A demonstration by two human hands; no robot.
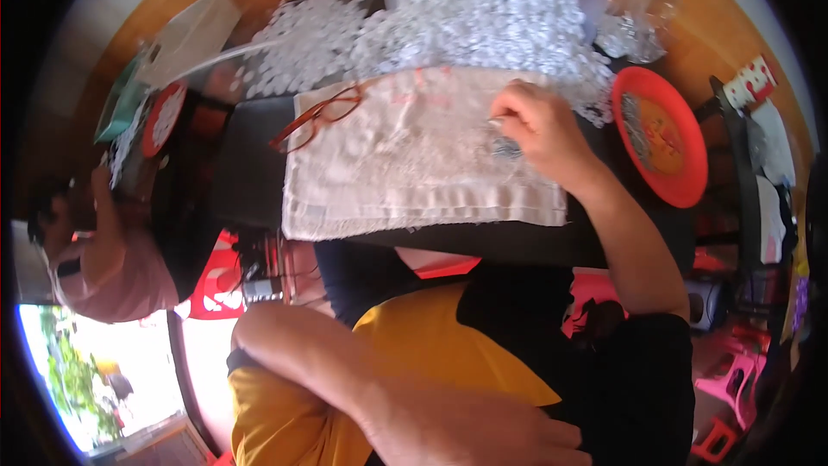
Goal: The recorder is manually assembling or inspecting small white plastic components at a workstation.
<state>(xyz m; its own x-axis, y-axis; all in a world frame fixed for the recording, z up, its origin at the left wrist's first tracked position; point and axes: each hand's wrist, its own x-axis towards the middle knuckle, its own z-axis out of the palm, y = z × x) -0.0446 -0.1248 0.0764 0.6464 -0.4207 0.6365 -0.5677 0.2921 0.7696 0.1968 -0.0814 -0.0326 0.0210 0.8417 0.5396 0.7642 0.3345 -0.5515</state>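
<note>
Small piece (pixel 496 122) | mostly hidden, kind unclear | right hand (pixel 536 125) pinched on it | left hand (pixel 483 427) blurred, grip cannot be told

On the dark desk (pixel 250 151) we see a pale cloth (pixel 405 177), with our right hand (pixel 536 131) over it, fingertips pinching a small pale piece (pixel 496 122) beside a few grey bits (pixel 507 147). Our left hand (pixel 504 431), blurred, reaches across our lap, fingers extended. Brown-framed glasses (pixel 356 103) lie at the cloth's upper left, a heap of white pieces (pixel 483 13) beyond, a red dish (pixel 692 179) to the right.
</note>
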